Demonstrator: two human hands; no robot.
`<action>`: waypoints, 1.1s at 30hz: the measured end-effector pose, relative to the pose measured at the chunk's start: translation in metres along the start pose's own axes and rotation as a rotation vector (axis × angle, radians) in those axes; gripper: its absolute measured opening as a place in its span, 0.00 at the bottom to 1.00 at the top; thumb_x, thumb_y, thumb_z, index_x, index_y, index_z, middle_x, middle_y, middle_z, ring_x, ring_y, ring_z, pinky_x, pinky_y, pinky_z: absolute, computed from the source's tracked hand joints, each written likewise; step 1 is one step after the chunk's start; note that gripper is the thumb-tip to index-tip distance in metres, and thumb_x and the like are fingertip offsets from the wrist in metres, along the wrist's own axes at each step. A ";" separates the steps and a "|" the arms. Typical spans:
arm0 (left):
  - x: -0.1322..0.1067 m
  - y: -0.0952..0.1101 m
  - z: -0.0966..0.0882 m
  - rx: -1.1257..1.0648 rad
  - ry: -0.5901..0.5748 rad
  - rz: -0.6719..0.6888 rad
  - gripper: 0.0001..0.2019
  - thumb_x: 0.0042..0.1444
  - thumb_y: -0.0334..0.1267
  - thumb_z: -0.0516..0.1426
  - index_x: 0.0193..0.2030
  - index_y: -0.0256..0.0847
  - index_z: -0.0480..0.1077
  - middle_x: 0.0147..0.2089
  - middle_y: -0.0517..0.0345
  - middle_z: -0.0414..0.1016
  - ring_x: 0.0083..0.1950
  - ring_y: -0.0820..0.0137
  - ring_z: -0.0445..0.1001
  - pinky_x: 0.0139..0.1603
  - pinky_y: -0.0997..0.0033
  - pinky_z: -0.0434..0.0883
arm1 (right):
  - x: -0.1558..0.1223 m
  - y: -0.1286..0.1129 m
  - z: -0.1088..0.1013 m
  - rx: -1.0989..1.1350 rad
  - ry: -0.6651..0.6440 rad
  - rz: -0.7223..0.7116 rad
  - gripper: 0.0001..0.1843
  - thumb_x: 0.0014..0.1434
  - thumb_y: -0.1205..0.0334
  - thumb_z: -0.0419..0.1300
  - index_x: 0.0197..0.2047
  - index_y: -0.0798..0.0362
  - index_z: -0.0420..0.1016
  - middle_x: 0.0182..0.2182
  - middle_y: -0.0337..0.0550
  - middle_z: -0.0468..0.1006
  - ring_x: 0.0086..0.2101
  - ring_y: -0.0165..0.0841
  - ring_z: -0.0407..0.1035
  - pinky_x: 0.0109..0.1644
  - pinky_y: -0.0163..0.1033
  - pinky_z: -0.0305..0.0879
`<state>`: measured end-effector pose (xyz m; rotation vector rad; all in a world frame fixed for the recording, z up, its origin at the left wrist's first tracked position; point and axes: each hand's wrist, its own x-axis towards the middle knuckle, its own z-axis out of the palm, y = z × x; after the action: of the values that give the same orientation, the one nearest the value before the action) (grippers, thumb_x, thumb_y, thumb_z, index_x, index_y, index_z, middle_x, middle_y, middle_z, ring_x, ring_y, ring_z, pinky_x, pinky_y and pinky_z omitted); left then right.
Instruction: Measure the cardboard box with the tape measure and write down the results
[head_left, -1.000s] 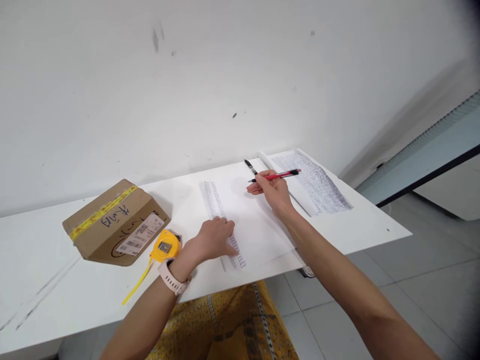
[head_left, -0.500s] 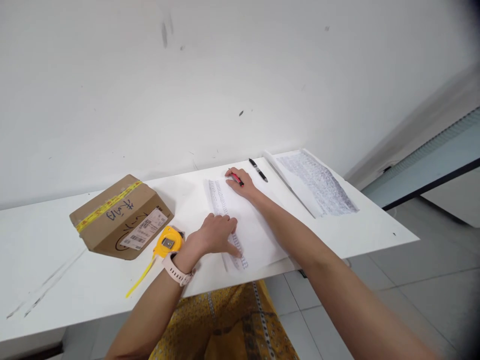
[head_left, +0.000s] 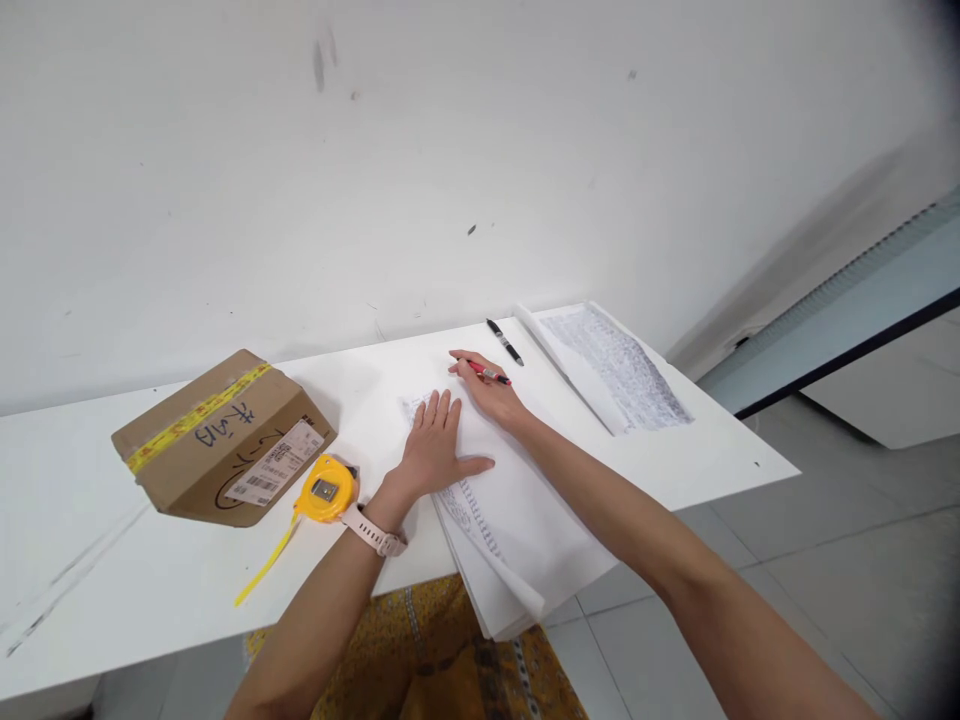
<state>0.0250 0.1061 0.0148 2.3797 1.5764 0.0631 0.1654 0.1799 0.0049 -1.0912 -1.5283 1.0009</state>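
My left hand (head_left: 436, 448) lies flat, fingers spread, on a stack of white paper sheets (head_left: 517, 520) whose near end overhangs the table's front edge. A column of printed marks runs along the stack's left side. My right hand (head_left: 489, 388) rests on the far end of the same stack, its fingers closed around a red pen (head_left: 487, 373). A pale watch (head_left: 373, 530) is on my left wrist.
A black pen (head_left: 505, 341) lies just beyond my right hand. A printed sheet (head_left: 611, 365) lies at the table's right end. A taped cardboard box (head_left: 221, 440) and a yellow tape measure (head_left: 325, 491) with its tape pulled out sit to the left on the white table (head_left: 112, 590), which stands against a wall.
The paper stack has slid toward me and now hangs over the front edge. My left hand moved up the stack and flattened out. My right hand stays at the far end, still holding the red pen.
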 end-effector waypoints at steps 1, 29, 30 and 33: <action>-0.001 -0.001 0.002 -0.017 0.012 0.005 0.53 0.54 0.69 0.53 0.74 0.29 0.44 0.77 0.36 0.34 0.77 0.49 0.29 0.75 0.47 0.37 | 0.003 -0.003 0.003 0.036 -0.003 0.027 0.19 0.65 0.47 0.52 0.49 0.48 0.75 0.39 0.43 0.80 0.44 0.37 0.73 0.50 0.42 0.65; -0.012 0.001 0.005 0.039 0.119 -0.102 0.45 0.55 0.69 0.52 0.71 0.38 0.54 0.76 0.37 0.46 0.76 0.43 0.44 0.72 0.42 0.43 | 0.015 0.000 0.022 -0.176 -0.047 -0.005 0.11 0.56 0.60 0.55 0.26 0.47 0.56 0.19 0.30 0.61 0.22 0.29 0.56 0.28 0.38 0.53; -0.011 0.002 0.005 0.040 0.123 -0.106 0.45 0.55 0.69 0.52 0.70 0.38 0.55 0.76 0.38 0.47 0.75 0.43 0.45 0.72 0.42 0.43 | 0.016 0.000 0.022 -0.184 -0.045 -0.004 0.11 0.56 0.60 0.55 0.26 0.47 0.56 0.19 0.30 0.60 0.21 0.29 0.56 0.28 0.38 0.53; -0.010 0.004 0.004 0.047 0.142 -0.115 0.43 0.56 0.68 0.52 0.68 0.36 0.58 0.75 0.35 0.50 0.74 0.41 0.47 0.71 0.42 0.44 | 0.016 -0.001 0.023 -0.199 -0.038 -0.013 0.11 0.55 0.60 0.55 0.26 0.47 0.55 0.18 0.30 0.60 0.21 0.29 0.56 0.28 0.38 0.52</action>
<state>0.0254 0.0945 0.0128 2.3608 1.7949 0.1768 0.1409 0.1932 0.0051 -1.2040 -1.6913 0.8785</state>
